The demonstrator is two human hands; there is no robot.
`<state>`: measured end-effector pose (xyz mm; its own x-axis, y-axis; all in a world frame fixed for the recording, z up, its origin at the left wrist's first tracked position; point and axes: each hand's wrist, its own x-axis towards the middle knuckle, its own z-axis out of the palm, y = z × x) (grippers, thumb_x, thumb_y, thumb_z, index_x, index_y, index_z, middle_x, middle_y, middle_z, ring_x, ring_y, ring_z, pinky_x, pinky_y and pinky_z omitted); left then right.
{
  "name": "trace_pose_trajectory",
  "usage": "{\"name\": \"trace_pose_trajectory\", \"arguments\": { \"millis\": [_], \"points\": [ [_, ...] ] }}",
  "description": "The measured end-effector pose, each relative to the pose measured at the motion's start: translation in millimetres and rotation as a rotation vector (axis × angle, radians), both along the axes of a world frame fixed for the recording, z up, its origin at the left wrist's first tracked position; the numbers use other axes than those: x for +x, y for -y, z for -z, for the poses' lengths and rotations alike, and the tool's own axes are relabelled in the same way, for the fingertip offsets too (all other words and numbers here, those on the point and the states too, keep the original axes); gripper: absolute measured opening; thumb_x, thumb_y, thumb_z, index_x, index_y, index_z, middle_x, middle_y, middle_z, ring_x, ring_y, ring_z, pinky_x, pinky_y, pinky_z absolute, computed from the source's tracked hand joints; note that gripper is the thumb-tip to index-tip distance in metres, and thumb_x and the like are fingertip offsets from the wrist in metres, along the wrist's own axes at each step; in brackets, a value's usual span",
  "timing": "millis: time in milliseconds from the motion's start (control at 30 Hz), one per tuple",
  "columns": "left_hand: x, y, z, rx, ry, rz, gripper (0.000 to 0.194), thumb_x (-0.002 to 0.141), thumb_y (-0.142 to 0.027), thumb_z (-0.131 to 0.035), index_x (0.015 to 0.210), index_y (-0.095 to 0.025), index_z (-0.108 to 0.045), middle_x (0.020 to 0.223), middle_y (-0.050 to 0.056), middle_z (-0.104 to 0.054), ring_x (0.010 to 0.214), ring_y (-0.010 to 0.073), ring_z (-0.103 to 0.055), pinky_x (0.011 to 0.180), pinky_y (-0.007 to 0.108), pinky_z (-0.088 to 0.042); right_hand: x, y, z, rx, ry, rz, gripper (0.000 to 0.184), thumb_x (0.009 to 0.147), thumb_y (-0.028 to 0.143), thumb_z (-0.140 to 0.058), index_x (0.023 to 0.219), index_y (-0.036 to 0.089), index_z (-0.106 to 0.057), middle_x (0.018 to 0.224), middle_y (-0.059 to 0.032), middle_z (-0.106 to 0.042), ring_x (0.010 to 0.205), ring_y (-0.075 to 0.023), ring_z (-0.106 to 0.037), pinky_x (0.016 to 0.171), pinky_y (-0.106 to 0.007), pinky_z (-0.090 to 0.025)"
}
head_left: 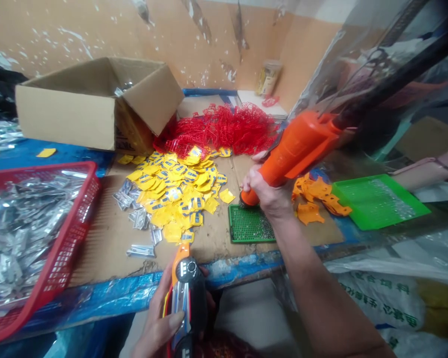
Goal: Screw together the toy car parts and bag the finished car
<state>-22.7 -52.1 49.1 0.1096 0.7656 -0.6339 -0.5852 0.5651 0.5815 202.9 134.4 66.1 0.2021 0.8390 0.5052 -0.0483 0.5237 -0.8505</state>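
My right hand [269, 194] is wrapped round an orange power screwdriver [294, 146]. Its tip rests on a small dark green screw tray [248, 226] at the table's front edge. My left hand [160, 323] is below the table edge and holds an orange, black and silver device [186, 293] upright against my lap. A pile of yellow plastic pieces [175, 191] lies on the cardboard sheet to the left of the tray. Several orange plastic pieces [317, 196] lie just right of my right hand.
A red basket [65, 248] full of silver foil packets stands at the left. An open cardboard box [93, 102] sits at the back left, with a heap of red plastic frames [224, 129] beside it. A bright green tray [377, 201] lies at the right. Loose silver parts [136, 216] are scattered.
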Motion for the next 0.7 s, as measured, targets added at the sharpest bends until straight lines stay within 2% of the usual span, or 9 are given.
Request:
{"name": "trace_pose_trajectory", "arguments": {
  "millis": [100, 267, 367, 533, 633, 700],
  "points": [
    [1, -1, -4.2, 0.012, 0.006, -0.006, 0.109, 0.062, -0.022, -0.078, 0.153, -0.039, -0.021, 0.121, 0.006, -0.069, 0.083, 0.0280, -0.071, 0.061, 0.032, -0.060, -2, 0, -1.9, 0.070, 0.006, 0.080, 0.025, 0.080, 0.029, -0.071, 0.098, 0.032, -0.054, 0.062, 0.0067, -0.050, 0.051, -0.0148, -0.053, 0.061, -0.040, -0.056],
    [2, -10, -7.7, 0.114, 0.042, 0.058, 0.103, 0.064, -0.028, -0.077, 0.153, -0.032, -0.025, 0.127, 0.012, -0.064, 0.089, 0.0322, -0.070, 0.060, 0.033, -0.060, -4, 2, -7.5, 0.065, -0.015, 0.063, 0.024, 0.080, 0.032, -0.071, 0.097, 0.031, -0.054, 0.060, 0.0071, -0.051, 0.047, -0.0144, -0.054, 0.052, -0.036, -0.053],
    [3, -16, -6.8, 0.155, 0.047, 0.092, 0.101, 0.065, -0.029, -0.076, 0.153, -0.028, -0.026, 0.119, 0.014, -0.067, 0.082, 0.0300, -0.070, 0.059, 0.033, -0.060, -4, 4, -12.0, 0.054, -0.064, 0.032, 0.025, 0.080, 0.032, -0.072, 0.096, 0.031, -0.054, 0.061, 0.0073, -0.052, 0.045, -0.0135, -0.054, 0.048, -0.033, -0.051],
    [5, -22, -6.1, 0.147, 0.061, 0.101, 0.100, 0.068, -0.027, -0.074, 0.154, -0.026, -0.023, 0.099, 0.012, -0.072, 0.064, 0.0225, -0.068, 0.055, 0.030, -0.057, -3, 6, -19.5, 0.071, -0.106, 0.027, 0.027, 0.077, 0.030, -0.074, 0.095, 0.029, -0.054, 0.065, 0.0071, -0.054, 0.046, -0.0122, -0.055, 0.048, -0.030, -0.051],
    [10, -28, -8.0, 0.191, 0.084, 0.139, 0.100, 0.070, -0.027, -0.074, 0.154, -0.022, -0.019, 0.091, 0.011, -0.072, 0.062, 0.0230, -0.068, 0.053, 0.029, -0.057, -3, 12, -28.3, 0.097, -0.131, 0.008, 0.028, 0.076, 0.027, -0.074, 0.095, 0.028, -0.053, 0.062, 0.0081, -0.053, 0.046, -0.0112, -0.053, 0.048, -0.029, -0.050],
    [14, -34, -9.8, 0.203, 0.084, 0.135, 0.101, 0.070, -0.025, -0.074, 0.154, -0.023, -0.018, 0.094, 0.011, -0.071, 0.067, 0.0244, -0.070, 0.055, 0.029, -0.058, -2, 19, -37.0, 0.087, -0.167, -0.011, 0.027, 0.076, 0.027, -0.073, 0.093, 0.027, -0.053, 0.062, 0.0084, -0.052, 0.046, -0.0102, -0.052, 0.049, -0.029, -0.051]
  ]
}}
